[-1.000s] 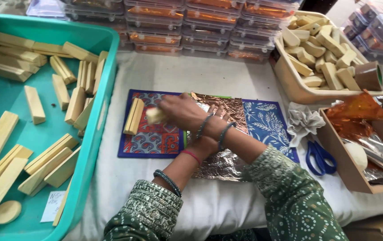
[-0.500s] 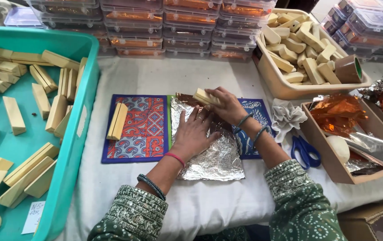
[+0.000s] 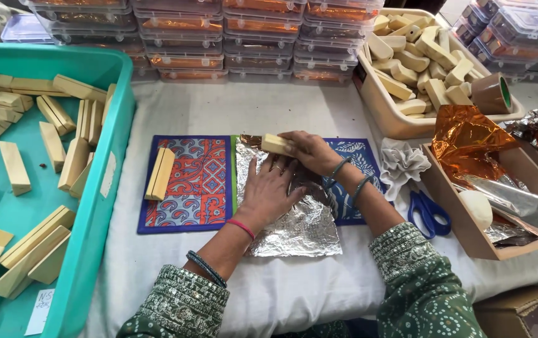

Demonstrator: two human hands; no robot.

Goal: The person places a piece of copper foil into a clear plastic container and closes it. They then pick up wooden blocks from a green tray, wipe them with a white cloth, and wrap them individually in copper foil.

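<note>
Pale bar (image 3: pixel 276 144) in right hand (image 3: pixel 308 150) grip, left hand (image 3: pixel 269 191) flat on foil (image 3: pixel 300 228).

The foil sheet (image 3: pixel 294 219) was thin, crinkled metal with a bright silver shine, and the block (image 3: pixel 276 144) above it looked like pale, matt, smooth-cut wood. The mat (image 3: pixel 187 181) was printed cloth, flat and dull. A white cloth (image 3: pixel 269 106), soft and slightly creased, covered the desk. The teal crate (image 3: pixel 103 206) was smooth, faintly glossy plastic. The orange wrap (image 3: pixel 469 134) was a glossy, crumpled film. The scissors (image 3: pixel 427 211) had shiny blue plastic handles.
</note>
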